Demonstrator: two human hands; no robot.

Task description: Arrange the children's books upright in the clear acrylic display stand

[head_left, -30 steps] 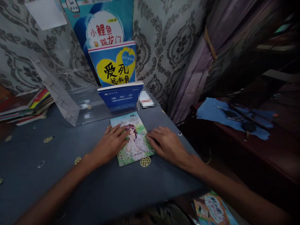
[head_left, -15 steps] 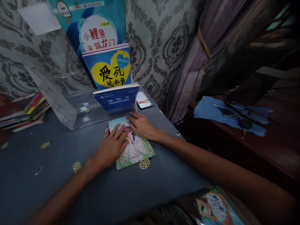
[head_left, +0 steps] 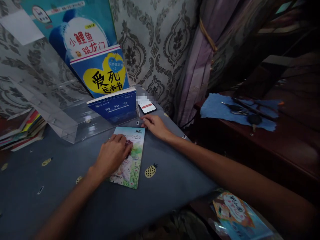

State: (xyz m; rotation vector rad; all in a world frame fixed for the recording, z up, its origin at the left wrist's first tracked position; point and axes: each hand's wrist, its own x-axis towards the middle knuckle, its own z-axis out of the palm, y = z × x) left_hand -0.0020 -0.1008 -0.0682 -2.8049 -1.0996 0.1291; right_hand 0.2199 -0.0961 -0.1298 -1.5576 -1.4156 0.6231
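booklet (head_left: 133,160) lengthwise, top toward stand (head_left: 67,128)

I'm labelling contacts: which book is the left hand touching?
The blue-and-green book, lying in front of the clear rack; the three books standing in it are untouched.

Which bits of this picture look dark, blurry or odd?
Head view: dim overall, near-black at far right; left forearm blurred; faint glare on the clear stand; blocky pixels by the phone-like device; booklet under the left hand fairly sharp.
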